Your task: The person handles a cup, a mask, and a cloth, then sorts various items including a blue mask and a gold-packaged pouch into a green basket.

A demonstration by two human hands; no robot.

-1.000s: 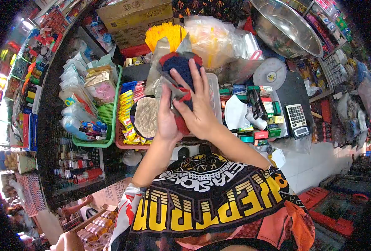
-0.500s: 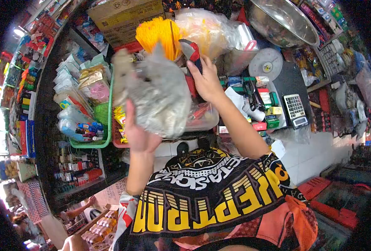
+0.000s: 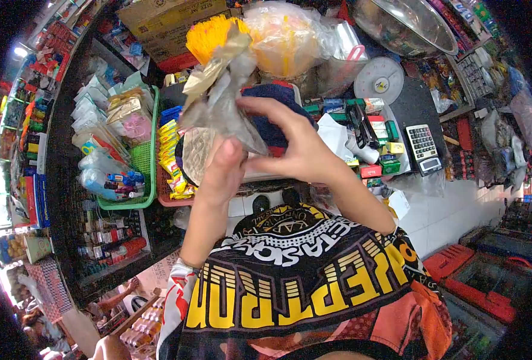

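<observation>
A crumpled, see-through plastic bag point(image 3: 224, 114), greyish with a gold-brown top part, hangs between my two hands, slightly blurred. My left hand point(image 3: 221, 165) is wrapped at its lower left side, thumb upward. On the right, my right hand point(image 3: 296, 144) curves round the bag with thumb and fingers bent, touching its edge. Just behind lies a dark blue folded cloth item point(image 3: 275, 111). Beneath the bag a round beige patterned piece point(image 3: 199, 153) shows in part.
A green basket point(image 3: 152, 174) of packets stands left, beside yellow sachets point(image 3: 169, 159). Behind are yellow strips point(image 3: 209, 36) and a stuffed plastic bag point(image 3: 284, 36). To the right are small boxes point(image 3: 377, 129), a round scale point(image 3: 379, 82), a calculator point(image 3: 423, 147) and a metal basin point(image 3: 407, 27).
The bag has narrowed and tilted upward. My right hand has come down and left to it, and the red-and-black tool it held is gone from it. A dark blue item now shows behind.
</observation>
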